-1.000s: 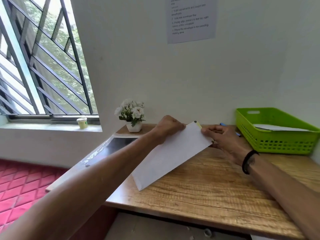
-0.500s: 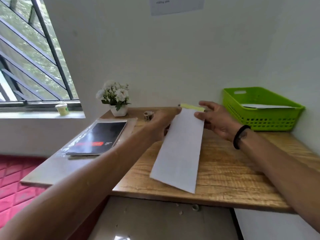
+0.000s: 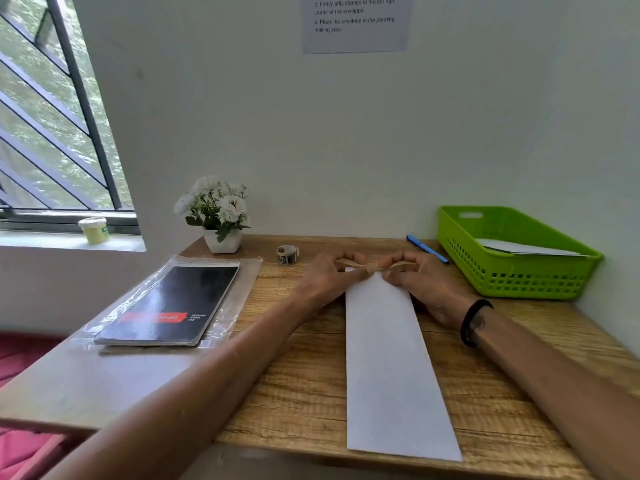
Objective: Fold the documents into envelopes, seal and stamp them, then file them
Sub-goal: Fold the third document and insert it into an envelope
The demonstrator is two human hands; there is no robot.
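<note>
A long white envelope (image 3: 393,362) lies flat on the wooden desk (image 3: 304,393), its near end at the front edge and its far end between my hands. My left hand (image 3: 329,275) and my right hand (image 3: 420,284) both pinch a thin brownish strip (image 3: 372,266) at the envelope's far end, stretched between the fingertips. A small roll of stamps (image 3: 287,254) stands just left of my left hand. The green filing basket (image 3: 512,271) at the right holds a white envelope (image 3: 526,249).
A black writing pad (image 3: 173,304) in a clear sleeve lies at the left. A white flower pot (image 3: 221,220) stands at the back by the wall. A blue pen (image 3: 427,249) lies beside the basket. An instruction sheet (image 3: 356,22) hangs on the wall.
The envelope went from raised and tilted to lying flat and straight on the desk. Both hands moved to its far end and now pinch a strip there. The view tilted down.
</note>
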